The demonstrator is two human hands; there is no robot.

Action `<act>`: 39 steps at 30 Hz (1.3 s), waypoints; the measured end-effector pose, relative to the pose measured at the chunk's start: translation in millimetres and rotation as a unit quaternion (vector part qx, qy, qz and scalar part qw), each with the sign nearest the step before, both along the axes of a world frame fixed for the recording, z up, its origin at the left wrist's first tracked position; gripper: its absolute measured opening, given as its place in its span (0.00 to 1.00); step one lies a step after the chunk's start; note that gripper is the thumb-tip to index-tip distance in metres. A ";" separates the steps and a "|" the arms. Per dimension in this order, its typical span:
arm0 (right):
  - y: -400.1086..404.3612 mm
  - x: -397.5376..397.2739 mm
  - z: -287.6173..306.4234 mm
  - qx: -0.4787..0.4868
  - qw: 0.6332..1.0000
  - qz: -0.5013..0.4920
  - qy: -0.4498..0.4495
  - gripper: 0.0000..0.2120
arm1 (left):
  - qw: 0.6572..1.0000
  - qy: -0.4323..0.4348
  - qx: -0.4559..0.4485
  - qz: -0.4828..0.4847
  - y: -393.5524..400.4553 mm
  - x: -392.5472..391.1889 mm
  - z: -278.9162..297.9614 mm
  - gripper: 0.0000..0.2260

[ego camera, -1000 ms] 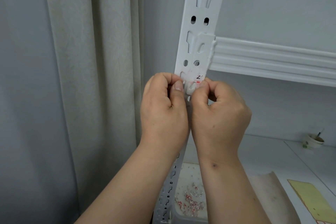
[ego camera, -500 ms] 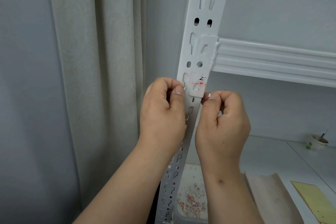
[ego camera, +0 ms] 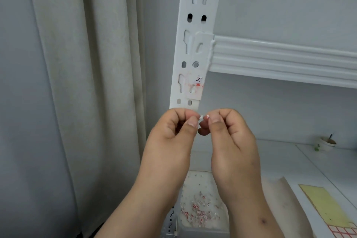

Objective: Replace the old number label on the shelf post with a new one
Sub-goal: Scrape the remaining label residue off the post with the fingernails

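Note:
The white slotted shelf post [ego camera: 199, 25] stands upright in the middle. On it sits the torn remnant of the old label [ego camera: 196, 88], white with red traces and part of a black digit. Below the remnant, my left hand [ego camera: 173, 137] and my right hand [ego camera: 231, 137] meet fingertip to fingertip, apart from the post. Each pinches a tiny scrap of torn label [ego camera: 204, 117] between thumb and forefinger. At the bottom right corner lies a sheet of red-bordered labels [ego camera: 342, 231].
A white shelf beam [ego camera: 280, 60] runs right from the post. Beige curtains [ego camera: 87, 83] hang at the left. Below, a white tray [ego camera: 202, 226] holds several red-and-white label scraps. A yellow sheet [ego camera: 324, 203] and a small cup [ego camera: 326, 143] sit on the lower shelf.
Both hands have dropped from the label down below it, pulling small scraps off. More of the torn label on the post is now uncovered.

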State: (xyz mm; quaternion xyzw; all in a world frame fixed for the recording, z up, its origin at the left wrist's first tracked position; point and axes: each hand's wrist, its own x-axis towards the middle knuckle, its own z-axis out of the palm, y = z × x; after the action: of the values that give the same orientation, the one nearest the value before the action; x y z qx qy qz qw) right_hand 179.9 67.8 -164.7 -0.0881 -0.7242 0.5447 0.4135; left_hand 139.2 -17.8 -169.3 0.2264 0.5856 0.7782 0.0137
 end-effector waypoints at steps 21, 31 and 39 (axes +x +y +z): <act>7.7 4.8 -16.5 -0.028 0.999 0.006 -0.045 0.11 | 0.992 0.019 -0.115 0.045 10.3 9.7 -6.9 0.12; 11.7 0.8 -23.0 0.076 0.991 -0.099 -0.047 0.08 | 0.979 0.041 -0.186 0.071 13.8 10.5 -4.9 0.10; 13.3 6.7 -22.4 0.090 0.989 -0.109 -0.034 0.10 | 0.990 0.006 -0.138 0.014 11.7 10.8 -8.9 0.09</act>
State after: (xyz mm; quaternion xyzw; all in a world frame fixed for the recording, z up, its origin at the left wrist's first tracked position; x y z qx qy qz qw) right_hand 186.7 81.1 -187.2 -0.1474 -0.7704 0.4253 0.4515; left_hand 149.9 -6.2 -178.1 0.2184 0.6903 0.6891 0.0304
